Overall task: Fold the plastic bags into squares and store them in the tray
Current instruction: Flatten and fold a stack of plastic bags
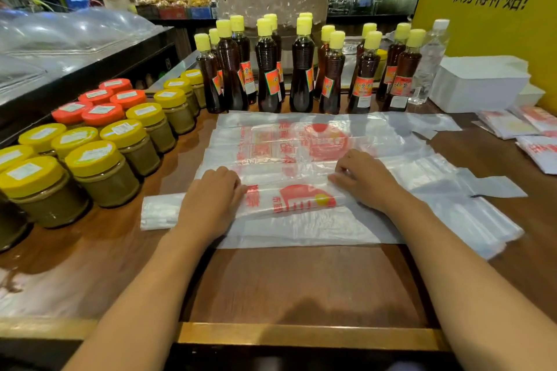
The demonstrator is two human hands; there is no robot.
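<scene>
We have a long folded strip of red-printed plastic bag [289, 197] lying across the near part of the wooden counter [301, 286], on top of more flat bags. Our left hand [211, 199] presses its left part with curled fingers; our right hand [366, 179] pinches the far edge of the fold. The film is slick, so we risk the strip springing open or dragging the bags beneath. Folded squares [509, 125] lie far right; we cannot pick out a tray. The sauce jars [102, 172] stand just left, near enough to be nudged.
</scene>
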